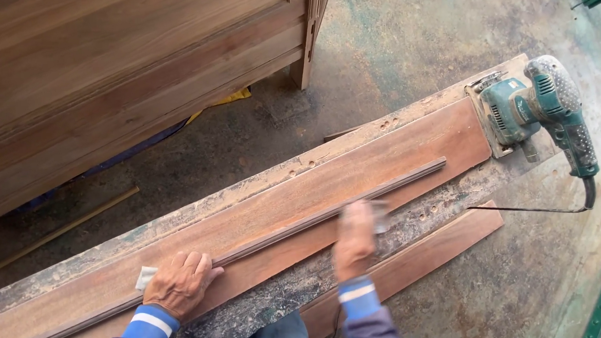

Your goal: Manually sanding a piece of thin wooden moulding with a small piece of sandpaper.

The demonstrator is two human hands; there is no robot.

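Low in the frame, the left hand [179, 284] lies flat, fingers together, pinning a long thin dark wooden moulding strip [263, 245] against a broad reddish-brown plank [414, 154] on the dusty workbench [268, 304]. At centre, the blurred right hand [355, 240] is closed on a small pale sanding pad [380, 215] over the strip. A teal electric sander [535, 111] rests at upper right.

Along the worktop [268, 304] the long board [302, 190] lies open between the two hands — only the thin strip [332, 213] runs its length as a low ridge. At the far right end a teal sander [535, 111] blocks the way, its cord [525, 208] trailing off the near edge. Behind, a wooden cabinet [128, 68] walls the far side.
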